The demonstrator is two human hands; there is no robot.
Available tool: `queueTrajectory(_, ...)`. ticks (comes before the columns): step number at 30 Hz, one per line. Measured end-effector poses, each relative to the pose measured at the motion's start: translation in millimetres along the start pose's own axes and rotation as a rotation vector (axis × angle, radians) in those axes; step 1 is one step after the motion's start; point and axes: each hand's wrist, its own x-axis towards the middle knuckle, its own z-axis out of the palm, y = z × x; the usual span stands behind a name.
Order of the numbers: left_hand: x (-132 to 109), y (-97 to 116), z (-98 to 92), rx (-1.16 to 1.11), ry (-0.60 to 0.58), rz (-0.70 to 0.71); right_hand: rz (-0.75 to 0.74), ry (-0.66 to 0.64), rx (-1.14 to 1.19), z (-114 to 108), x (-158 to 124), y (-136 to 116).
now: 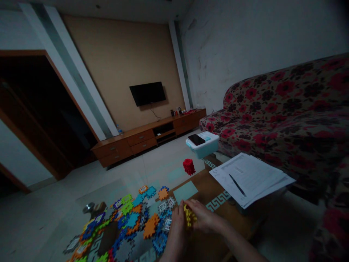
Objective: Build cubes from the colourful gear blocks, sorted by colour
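Observation:
Yellow toothed-edge plastic building tiles (189,215) are gripped between my two hands above the glass table. My left hand (177,222) is closed along their left side. On the other side, my right hand (203,215) wraps its fingers around them. How many yellow tiles there are I cannot tell, since the fingers cover part of them. Beyond my hands stands a red stack of similar tiles (189,166). Left of my hands, many loose tiles lie spread out, among them an orange tile (151,225), a light blue tile (132,220) and a grey window-shaped tile (163,206).
Papers (251,176) with a black pen (237,185) on top lie on the right. A light-blue box (204,147) with a white lid carries a phone (196,139) at the table's far end. A floral sofa (272,105) stands at right, a wooden TV cabinet (141,142) at the back.

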Motion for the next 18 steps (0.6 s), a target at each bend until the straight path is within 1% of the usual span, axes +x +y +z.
queueTrajectory(4,-7,3,-8.1,-0.026,-0.008,-0.017,0.083,0.024,0.110,-14,-4,6)
queueTrajectory(7,-14,0,-13.7,-0.017,-0.030,-0.011,0.087,0.051,0.078,-22,-7,7)
queueTrajectory(12,-19,-9,-17.2,-0.074,0.003,0.045,0.103,0.057,0.031,-26,-10,2)
queueTrajectory(15,-20,-8,-18.7,-0.086,-0.002,0.064,0.142,0.003,0.005,-24,-13,0)
queueTrajectory(18,-21,-5,-19.8,-0.073,-0.019,0.053,0.138,-0.054,-0.051,-19,-15,1)
